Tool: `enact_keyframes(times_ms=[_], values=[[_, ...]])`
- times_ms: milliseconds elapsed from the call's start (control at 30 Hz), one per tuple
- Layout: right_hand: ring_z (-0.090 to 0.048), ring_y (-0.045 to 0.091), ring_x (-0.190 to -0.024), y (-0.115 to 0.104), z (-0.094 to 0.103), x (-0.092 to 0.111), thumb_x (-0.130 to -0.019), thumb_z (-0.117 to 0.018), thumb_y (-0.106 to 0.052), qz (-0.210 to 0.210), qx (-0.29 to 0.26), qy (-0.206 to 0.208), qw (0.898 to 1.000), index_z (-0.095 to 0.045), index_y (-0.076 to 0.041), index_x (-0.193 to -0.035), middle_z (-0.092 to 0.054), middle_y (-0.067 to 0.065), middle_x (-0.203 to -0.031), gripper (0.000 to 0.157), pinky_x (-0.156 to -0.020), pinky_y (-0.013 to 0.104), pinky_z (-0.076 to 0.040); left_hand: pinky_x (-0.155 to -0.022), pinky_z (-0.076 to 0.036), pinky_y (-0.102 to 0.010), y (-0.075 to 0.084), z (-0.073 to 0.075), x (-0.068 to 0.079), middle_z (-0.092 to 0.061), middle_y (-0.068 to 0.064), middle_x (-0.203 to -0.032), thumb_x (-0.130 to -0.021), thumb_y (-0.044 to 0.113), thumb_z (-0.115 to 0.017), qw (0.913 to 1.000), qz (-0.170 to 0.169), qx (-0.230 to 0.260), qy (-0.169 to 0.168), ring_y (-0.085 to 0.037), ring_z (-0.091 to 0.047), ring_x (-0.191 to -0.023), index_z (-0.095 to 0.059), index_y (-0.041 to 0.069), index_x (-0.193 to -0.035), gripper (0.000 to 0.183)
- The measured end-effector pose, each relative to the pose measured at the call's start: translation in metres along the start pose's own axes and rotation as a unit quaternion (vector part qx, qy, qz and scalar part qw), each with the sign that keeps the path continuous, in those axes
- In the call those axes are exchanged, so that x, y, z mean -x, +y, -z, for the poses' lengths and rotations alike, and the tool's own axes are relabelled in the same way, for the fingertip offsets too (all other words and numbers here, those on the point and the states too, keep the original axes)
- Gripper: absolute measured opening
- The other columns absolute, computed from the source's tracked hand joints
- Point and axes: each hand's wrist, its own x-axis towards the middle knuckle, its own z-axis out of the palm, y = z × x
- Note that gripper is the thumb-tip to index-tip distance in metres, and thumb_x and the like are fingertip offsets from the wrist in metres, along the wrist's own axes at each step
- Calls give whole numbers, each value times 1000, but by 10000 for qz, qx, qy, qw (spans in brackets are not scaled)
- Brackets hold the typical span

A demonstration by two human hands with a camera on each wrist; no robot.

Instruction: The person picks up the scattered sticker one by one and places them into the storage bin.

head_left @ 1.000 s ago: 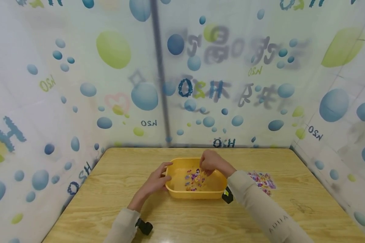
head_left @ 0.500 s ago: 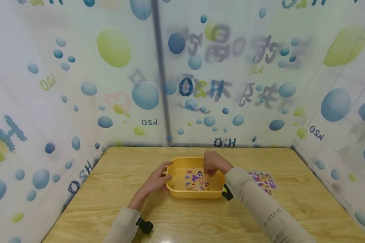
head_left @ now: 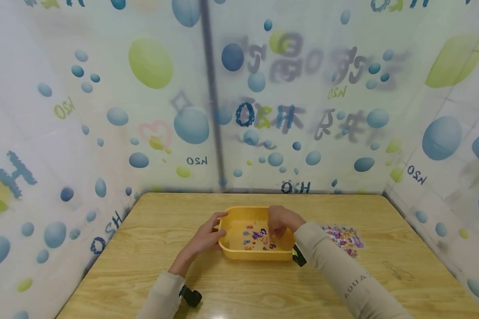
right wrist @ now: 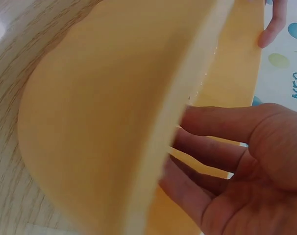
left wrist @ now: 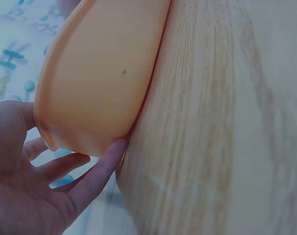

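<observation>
A yellow plastic basin (head_left: 259,255) stands on the wooden table. My left hand (head_left: 205,234) holds it by its left end; the left wrist view shows the thumb over the rim and fingertips against the outer wall (left wrist: 97,73). Inside lie small colourful flat pieces (head_left: 258,235), mostly purple, blue and red. My right hand (head_left: 280,221) reaches into the basin's right half, fingers bent down beside the pieces. In the right wrist view the basin's wall (right wrist: 89,112) hides those fingertips, so I cannot tell whether they pinch a piece.
To the right of the basin, partly behind the right sleeve (head_left: 335,266), more colourful pieces (head_left: 345,237) lie spread on the table (head_left: 175,212). A curtain (head_left: 239,133) printed with blue and green dots hangs behind the table and along both sides.
Within the basin my right hand has shifted slightly right and lower, toward the near side, uncovering more of the pieces. The left hand keeps its hold, and the basin stays about where it was.
</observation>
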Motion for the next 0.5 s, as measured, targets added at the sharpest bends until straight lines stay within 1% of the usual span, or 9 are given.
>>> enact_keyframes(times_ms=[100,133,200,267,333,400,500], values=[[-66,18,-61,2,-1,1,-86,-78,-2,-12,-67,-16,10000,-65,-2,-109,-66,12,-90,26,-66,29,-62,-65,-64,-41,0,0,0,-46,-29,-154,-100,9,-58,10000,-3,15,-10,-31,-68,-105,-43,17,-155,58],[-65,18,-61,3,-1,1,-86,-78,-3,-11,-24,-12,10000,-66,-2,-108,-66,12,-89,26,-66,29,-62,-65,-64,-41,0,0,1,-47,-29,-153,-100,9,-58,10000,13,6,-4,-31,-68,-105,-44,17,-155,57],[-61,16,-57,3,-1,2,-86,-78,-5,40,223,-1,9997,-68,-2,-102,-62,8,-81,19,-64,27,-61,-65,-64,-40,1,-1,0,-48,-28,-153,-100,9,-59,10000,39,-7,23,-30,-67,-104,-44,18,-154,57],[-55,15,-54,3,-1,4,-87,-77,-6,98,418,19,9991,-71,-2,-94,-54,4,-71,11,-63,28,-60,-64,-64,-40,1,-1,0,-48,-27,-153,-100,9,-59,10000,51,-30,49,-29,-67,-103,-45,19,-154,57],[-52,15,-54,2,0,7,-87,-77,-8,176,580,71,9981,-70,-4,-88,-51,3,-67,8,-63,29,-60,-64,-64,-38,1,-1,0,-49,-26,-153,-99,9,-59,9999,77,-53,74,-29,-67,-103,-45,20,-153,57],[-53,17,-59,3,2,13,-88,-78,-10,255,600,189,9977,-68,-4,-89,-52,4,-70,11,-66,31,-61,-64,-63,-37,1,-1,-1,-49,-26,-153,-99,10,-59,9999,78,-60,86,-29,-67,-104,-45,20,-154,57],[-61,20,-69,7,9,23,-89,-79,-15,465,279,498,9973,-67,-6,-94,-62,7,-84,15,-70,33,-63,-63,-63,-37,0,-2,-1,-49,-27,-153,-99,10,-59,9999,69,-57,84,-29,-67,-105,-45,19,-154,57]])
